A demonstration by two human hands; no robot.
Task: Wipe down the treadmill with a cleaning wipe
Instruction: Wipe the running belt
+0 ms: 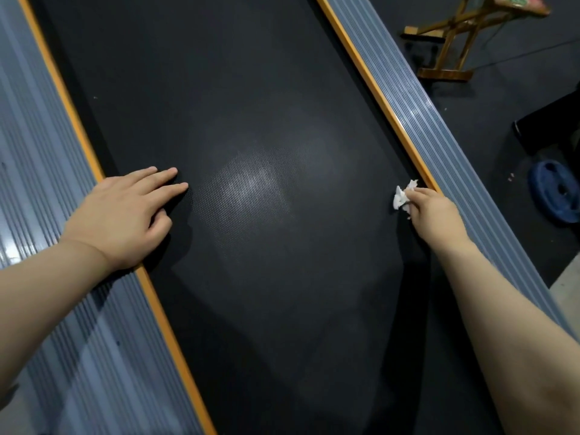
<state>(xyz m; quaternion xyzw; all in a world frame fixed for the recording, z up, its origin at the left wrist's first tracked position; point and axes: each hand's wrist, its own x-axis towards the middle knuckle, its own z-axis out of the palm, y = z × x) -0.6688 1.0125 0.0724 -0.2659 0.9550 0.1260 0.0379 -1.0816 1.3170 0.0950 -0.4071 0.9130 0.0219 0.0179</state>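
The treadmill belt [251, 105] ran black and finely textured between two orange-edged grey ribbed side rails, with a pale sheen of light near its middle. The left hand [125, 215] lay flat, its heel on the left side rail [47, 183] and its straight fingers [166, 183] spread onto the belt just inside that rail, gripping nothing. The right hand [436, 211] was at the belt's opposite edge, just beside the right side rail [408, 95], its fingers curled round a crumpled white cleaning wipe [403, 197] that touched the belt surface. Beyond the right side rail, on the dark floor, stood a wooden folding stool [452, 42] and, nearer the hand, a blue weight plate [555, 196].
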